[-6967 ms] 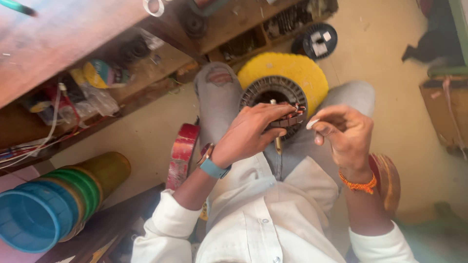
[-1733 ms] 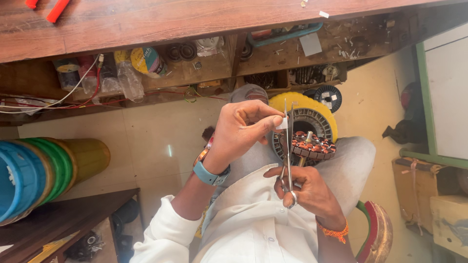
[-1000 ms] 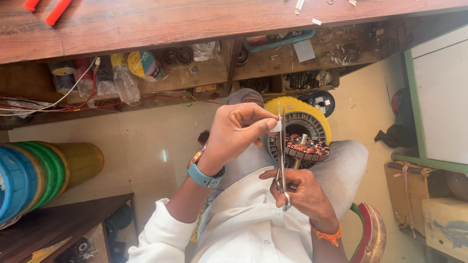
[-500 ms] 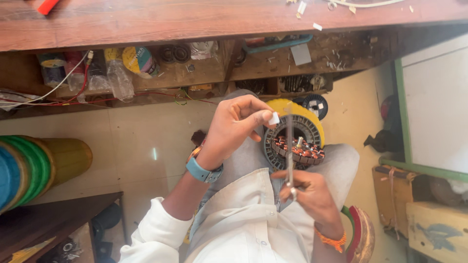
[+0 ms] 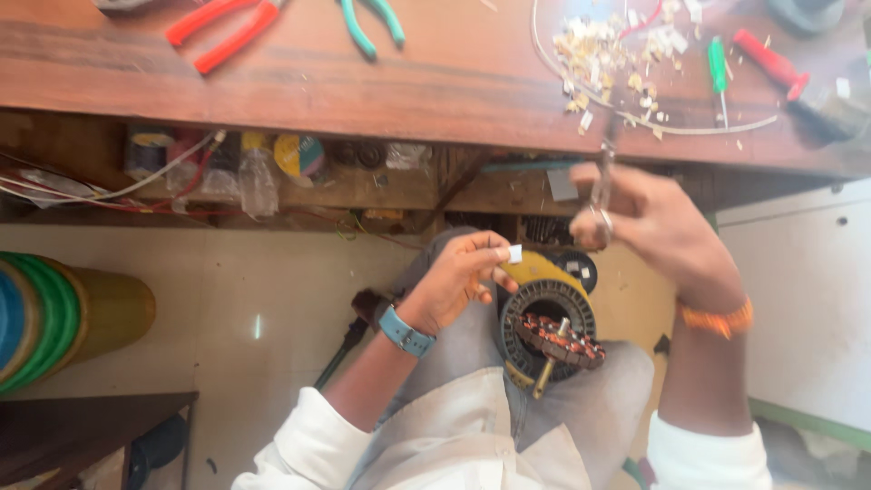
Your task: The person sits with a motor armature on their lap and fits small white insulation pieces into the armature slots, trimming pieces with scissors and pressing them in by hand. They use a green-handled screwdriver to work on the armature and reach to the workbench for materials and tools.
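Left hand pinching a paper slip above a fan motor stator on the lap.

The left hand [image 5: 454, 286] has its grip closed on a small white paper slip [image 5: 514, 254], light and easily creased. The right hand [image 5: 658, 227] is clamped on scissors [image 5: 601, 195] near the table [image 5: 435, 82]. The stator [image 5: 549, 331] looks heavy and rigid; best held by its rim, off the windings.

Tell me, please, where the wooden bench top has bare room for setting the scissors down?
The bench top is bare between the green-handled pliers and the heap of scraps. It is crowded on the right, around the green screwdriver and red-handled tool.
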Available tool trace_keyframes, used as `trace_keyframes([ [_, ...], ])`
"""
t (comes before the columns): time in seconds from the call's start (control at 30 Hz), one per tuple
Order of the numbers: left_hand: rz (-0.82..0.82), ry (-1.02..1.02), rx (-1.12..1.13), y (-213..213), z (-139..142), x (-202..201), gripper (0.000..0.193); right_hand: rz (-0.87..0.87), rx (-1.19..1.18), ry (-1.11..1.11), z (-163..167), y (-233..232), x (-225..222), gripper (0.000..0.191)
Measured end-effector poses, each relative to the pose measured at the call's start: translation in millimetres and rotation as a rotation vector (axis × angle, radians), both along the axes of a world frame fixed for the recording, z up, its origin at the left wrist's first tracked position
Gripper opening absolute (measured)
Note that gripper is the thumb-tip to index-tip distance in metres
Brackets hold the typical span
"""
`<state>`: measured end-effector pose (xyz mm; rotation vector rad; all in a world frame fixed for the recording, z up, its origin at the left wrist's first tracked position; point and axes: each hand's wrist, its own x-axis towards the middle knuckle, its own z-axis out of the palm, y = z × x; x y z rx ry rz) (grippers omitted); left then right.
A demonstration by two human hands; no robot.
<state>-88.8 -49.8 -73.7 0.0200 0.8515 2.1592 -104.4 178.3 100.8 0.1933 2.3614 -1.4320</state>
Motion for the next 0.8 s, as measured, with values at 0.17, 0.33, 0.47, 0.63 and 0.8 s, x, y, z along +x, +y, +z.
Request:
trace_keyframes([
  [0.17, 0.001, -0.05, -0.029, 6, -8, 0, 0.015, 0.09, 0.461, 0.261, -3, -40, -107, 0.029],
  [0.33, -0.046, -0.082, 0.023, 0, -2, -1, 0.017, 0.373, 0.844, 0.429, -8, -61, -129, 0.019],
  [0.47, -0.041, -0.172, 0.22, -5, -7, 6, 0.018, 0.4, 0.118, 0.29, -31, -36, -45, 0.025],
  [0.63, -0.16, -0.23, 0.345, 12, 4, 26, 0.027, 0.228, -0.215, 0.208, -65, -13, 50, 0.027],
  [0.8, -0.246, -0.264, 0.29, 35, 20, 50, 0.03, -0.338, -0.563, 0.072, -110, -9, 107, 0.02],
])
